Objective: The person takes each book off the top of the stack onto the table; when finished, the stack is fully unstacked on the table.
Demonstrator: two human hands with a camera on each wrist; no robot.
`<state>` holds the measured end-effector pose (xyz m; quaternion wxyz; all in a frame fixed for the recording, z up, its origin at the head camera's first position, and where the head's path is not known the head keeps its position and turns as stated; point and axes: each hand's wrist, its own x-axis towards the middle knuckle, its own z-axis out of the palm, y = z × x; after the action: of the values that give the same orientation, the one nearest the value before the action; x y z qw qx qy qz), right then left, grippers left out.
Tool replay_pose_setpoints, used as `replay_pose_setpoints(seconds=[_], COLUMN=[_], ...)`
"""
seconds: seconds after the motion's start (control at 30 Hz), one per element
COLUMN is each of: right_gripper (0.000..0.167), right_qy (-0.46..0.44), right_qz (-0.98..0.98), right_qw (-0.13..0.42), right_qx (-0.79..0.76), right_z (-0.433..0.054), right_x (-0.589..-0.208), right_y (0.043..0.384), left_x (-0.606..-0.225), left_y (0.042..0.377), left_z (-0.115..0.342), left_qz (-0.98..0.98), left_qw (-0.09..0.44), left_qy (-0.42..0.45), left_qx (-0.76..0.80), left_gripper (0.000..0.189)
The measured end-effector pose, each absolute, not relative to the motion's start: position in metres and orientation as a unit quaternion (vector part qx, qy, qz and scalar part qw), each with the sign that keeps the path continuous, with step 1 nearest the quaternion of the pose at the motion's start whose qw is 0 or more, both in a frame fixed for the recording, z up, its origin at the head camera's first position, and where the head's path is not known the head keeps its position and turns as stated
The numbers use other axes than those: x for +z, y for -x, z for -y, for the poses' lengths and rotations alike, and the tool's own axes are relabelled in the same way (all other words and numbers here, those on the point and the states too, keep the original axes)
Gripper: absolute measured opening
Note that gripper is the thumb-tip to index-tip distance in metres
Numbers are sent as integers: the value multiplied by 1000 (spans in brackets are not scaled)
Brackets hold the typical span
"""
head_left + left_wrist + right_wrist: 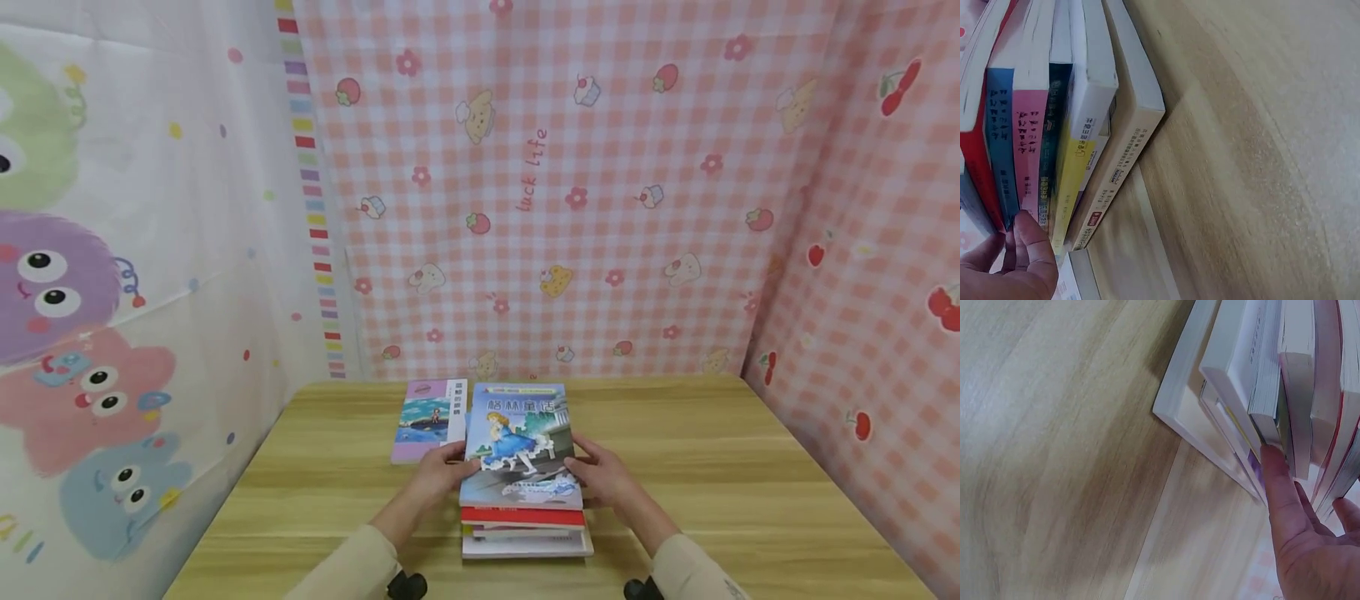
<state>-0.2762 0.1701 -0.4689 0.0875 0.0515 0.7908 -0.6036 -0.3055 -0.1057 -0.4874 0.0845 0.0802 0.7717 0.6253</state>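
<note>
A stack of books stands before me. Its top book (517,483) has a light blue cover with a girl in a blue dress. My left hand (442,468) is at the stack's left side, thumb overlapping the top cover's edge. In the left wrist view its fingertips touch near the blue book (1000,137) and the pink book (1029,137). My right hand (603,473) is at the opposite side, its thumb by the top book. In the right wrist view one straight finger (1279,481) reaches the page edges of the lower books.
Behind and left of the stack lies another book (427,429) with a pinkish cover and sea picture. Below the top book, a red book (525,517) and a thick pale book (517,547) stick out toward me. The wooden table (675,433) meets a checked curtain (570,250).
</note>
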Motion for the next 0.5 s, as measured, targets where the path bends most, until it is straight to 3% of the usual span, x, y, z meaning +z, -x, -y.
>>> replay_pose_setpoints(seconds=[0.33, 0.5], right_gripper=[51, 48], right_qy=[-33, -26], right_qz=[-809, -807], right_qw=[62, 46], right_qx=[-584, -588], right_z=[-164, -165], right_x=[-469, -470], right_y=[274, 275], left_x=[-483, -482], left_y=[307, 307], left_z=[111, 113], left_qz=[-771, -745], left_qw=[56, 88], left_qy=[-65, -50], left_qx=[631, 659], left_gripper=[53, 61])
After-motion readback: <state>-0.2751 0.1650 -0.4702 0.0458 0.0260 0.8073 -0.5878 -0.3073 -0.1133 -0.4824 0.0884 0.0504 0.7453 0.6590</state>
